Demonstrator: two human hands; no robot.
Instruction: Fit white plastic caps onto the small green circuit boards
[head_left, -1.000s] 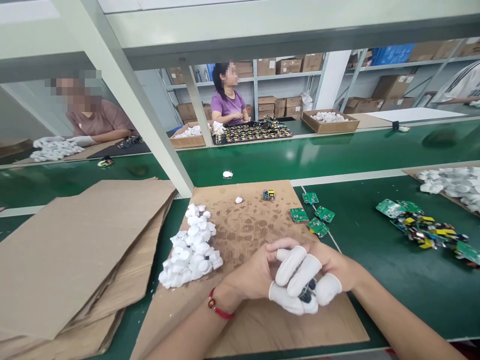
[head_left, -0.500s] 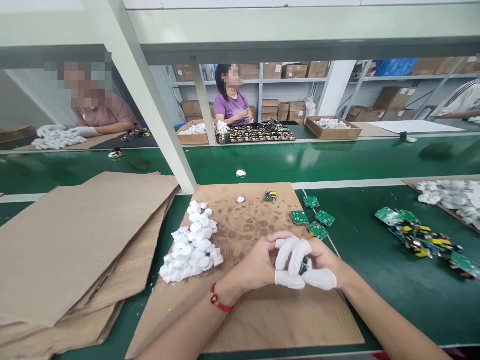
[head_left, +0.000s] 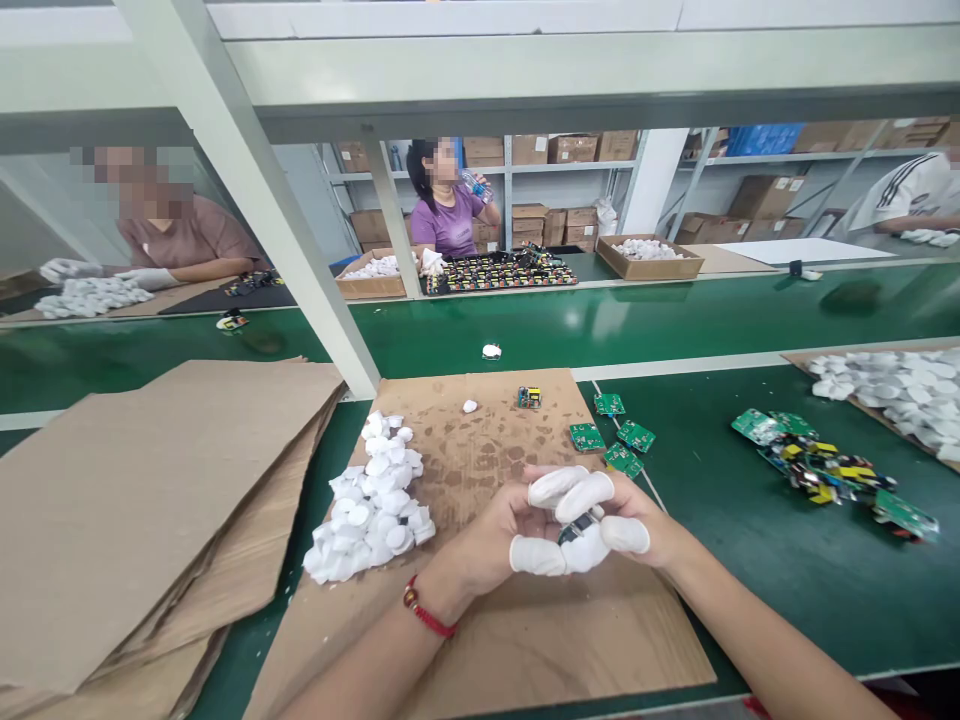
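Observation:
Both my hands meet over a brown cardboard sheet (head_left: pixel 480 640), fingers in white finger cots. My left hand (head_left: pixel 495 535) and my right hand (head_left: pixel 626 520) are closed together round a small dark part (head_left: pixel 574 528) that shows only between the fingers. A heap of white plastic caps (head_left: pixel 371 500) lies on the cardboard just left of my left hand. A small circuit board with yellow parts (head_left: pixel 529 397) and a lone white cap (head_left: pixel 470 406) sit farther back on the sheet. Several green circuit boards (head_left: pixel 611 435) lie on the green table beside my right hand.
A stack of cardboard sheets (head_left: pixel 150 500) fills the left. A pile of boards with yellow parts (head_left: pixel 825 465) and more white caps (head_left: pixel 892 380) lie at right. A grey frame post (head_left: pixel 292 260) rises ahead. People work across the green belt (head_left: pixel 675 320), where a white cap (head_left: pixel 491 351) rides.
My joined hands have drifted slightly up and left and my fingers have shifted round the small part. The white cap on the belt has moved right. The person in purple now holds a bottle up.

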